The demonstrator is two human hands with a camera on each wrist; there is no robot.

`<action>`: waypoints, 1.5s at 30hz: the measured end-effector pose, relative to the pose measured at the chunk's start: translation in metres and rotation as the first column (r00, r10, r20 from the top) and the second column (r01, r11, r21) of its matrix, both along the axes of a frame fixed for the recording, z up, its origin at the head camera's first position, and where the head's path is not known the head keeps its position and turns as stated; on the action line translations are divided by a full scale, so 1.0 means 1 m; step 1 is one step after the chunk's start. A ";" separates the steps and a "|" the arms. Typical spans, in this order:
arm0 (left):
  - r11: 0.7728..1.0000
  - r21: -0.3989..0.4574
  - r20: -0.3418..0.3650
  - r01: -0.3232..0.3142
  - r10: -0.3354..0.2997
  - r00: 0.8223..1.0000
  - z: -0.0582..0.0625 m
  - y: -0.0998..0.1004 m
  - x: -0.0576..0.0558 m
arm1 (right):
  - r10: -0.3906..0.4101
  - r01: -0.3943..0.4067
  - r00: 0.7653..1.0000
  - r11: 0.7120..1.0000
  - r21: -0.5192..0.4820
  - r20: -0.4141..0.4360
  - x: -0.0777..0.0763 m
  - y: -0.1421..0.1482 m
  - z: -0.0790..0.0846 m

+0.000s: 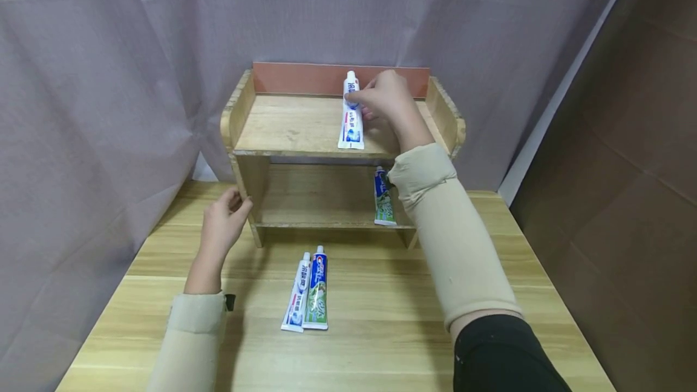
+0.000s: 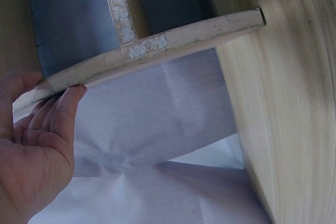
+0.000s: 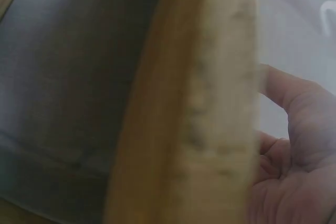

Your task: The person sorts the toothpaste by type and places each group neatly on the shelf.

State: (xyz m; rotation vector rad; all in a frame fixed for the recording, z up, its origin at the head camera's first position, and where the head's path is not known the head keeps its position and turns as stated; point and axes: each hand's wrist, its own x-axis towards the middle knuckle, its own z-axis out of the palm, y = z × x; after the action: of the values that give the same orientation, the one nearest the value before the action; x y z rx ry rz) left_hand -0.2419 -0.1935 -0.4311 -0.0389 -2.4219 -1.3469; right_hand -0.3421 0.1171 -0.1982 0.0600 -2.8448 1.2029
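Observation:
My right hand (image 1: 388, 101) holds a white-and-blue toothpaste tube (image 1: 353, 129) by its side over the upper board of a small wooden shelf (image 1: 294, 123). The tube's cap points to the back. In the right wrist view a blurred board edge (image 3: 220, 98) covers the fingertips of that hand (image 3: 299, 145), and the tube is hidden. With thumb and fingers my left hand (image 1: 223, 222) pinches the edge of the shelf's left side panel (image 2: 184, 38). On the lower board lies a blue-and-green toothpaste tube (image 1: 384, 201), near the right side and partly behind my right sleeve.
On the table (image 1: 376, 343) in front of the shelf lie a white toothpaste tube (image 1: 297, 295) and a blue-and-green one (image 1: 317, 295), side by side. A grey curtain (image 1: 163, 35) hangs behind and to the left. A brown panel (image 1: 615, 198) stands on the right.

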 end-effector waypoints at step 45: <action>1.000 0.022 0.012 0.009 -0.009 1.000 -0.002 0.001 -0.001 | -0.008 0.010 1.000 0.987 0.161 -0.008 -0.010 0.000 -0.019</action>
State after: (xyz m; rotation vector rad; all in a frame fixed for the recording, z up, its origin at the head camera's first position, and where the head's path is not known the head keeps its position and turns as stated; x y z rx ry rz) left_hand -0.2433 -0.1920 -0.4333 -0.0356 -2.4192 -1.3817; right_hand -0.3519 0.1175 -0.2168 0.0577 -2.9266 0.9658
